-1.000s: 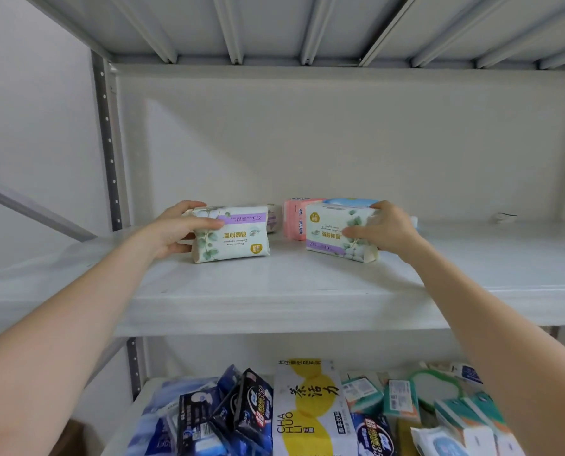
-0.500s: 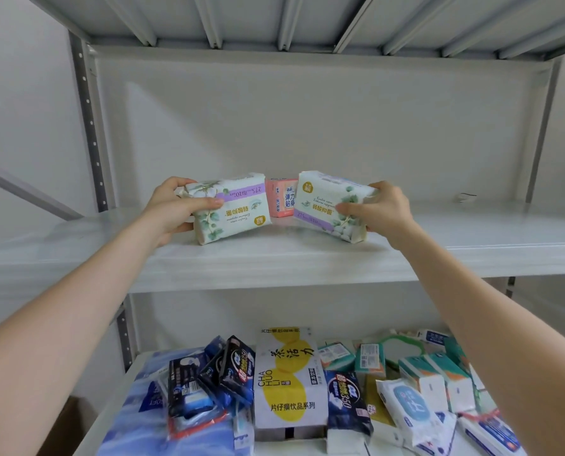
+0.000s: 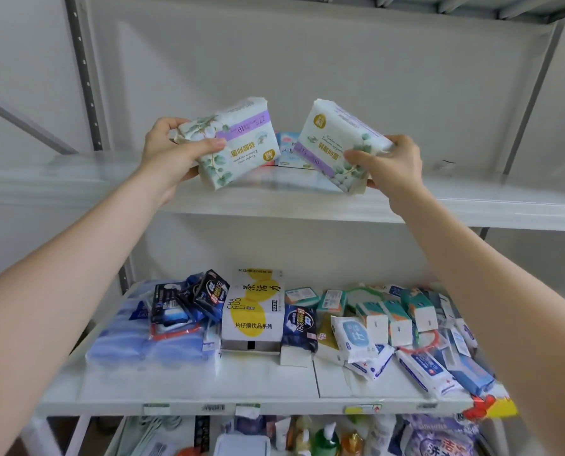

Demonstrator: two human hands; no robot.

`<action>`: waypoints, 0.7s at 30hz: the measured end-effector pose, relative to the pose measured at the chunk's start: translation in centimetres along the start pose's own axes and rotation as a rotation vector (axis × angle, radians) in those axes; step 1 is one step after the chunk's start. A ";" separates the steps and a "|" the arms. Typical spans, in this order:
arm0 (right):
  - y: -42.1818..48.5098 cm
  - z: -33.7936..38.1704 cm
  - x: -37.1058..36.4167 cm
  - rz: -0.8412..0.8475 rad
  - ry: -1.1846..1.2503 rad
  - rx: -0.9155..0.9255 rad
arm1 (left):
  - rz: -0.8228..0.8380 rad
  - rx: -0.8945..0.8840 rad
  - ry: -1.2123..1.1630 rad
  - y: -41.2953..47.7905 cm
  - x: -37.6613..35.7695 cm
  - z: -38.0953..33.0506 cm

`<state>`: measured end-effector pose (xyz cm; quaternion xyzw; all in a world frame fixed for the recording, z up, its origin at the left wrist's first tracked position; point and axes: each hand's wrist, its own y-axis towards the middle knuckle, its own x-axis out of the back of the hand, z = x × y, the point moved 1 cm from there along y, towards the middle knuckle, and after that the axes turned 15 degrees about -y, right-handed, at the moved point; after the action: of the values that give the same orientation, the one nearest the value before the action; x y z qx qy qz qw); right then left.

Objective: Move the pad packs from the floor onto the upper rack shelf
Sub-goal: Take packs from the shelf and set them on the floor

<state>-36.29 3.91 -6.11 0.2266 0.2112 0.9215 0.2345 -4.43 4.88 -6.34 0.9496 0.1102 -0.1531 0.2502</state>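
Note:
My left hand grips a white pad pack with green leaves and a purple band, tilted and held above the front of the upper rack shelf. In my right hand is a second pack of the same kind, also tilted and off the shelf. Between and behind the two packs, a blue and white pad pack rests on the shelf, with a pink pack mostly hidden beside it.
The shelf below carries many goods: blue wrapped packs, a white and yellow box, wipes and teal boxes. Bottles show on the lowest level. A grey upright post stands at left.
Both packs stood on the upper shelf a second ago; now both hands have lifted and tilted them above its front edge. The camera has tipped downward, showing more of the lower shelves.

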 end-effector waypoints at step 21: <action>-23.1 -9.5 11.2 0.050 -0.148 -0.128 | 0.174 0.289 0.121 -25.3 3.6 5.9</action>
<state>-42.23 25.63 -21.72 0.2836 0.1282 0.9194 0.2405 -9.75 23.86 -23.67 0.9891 0.0191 -0.0877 0.1164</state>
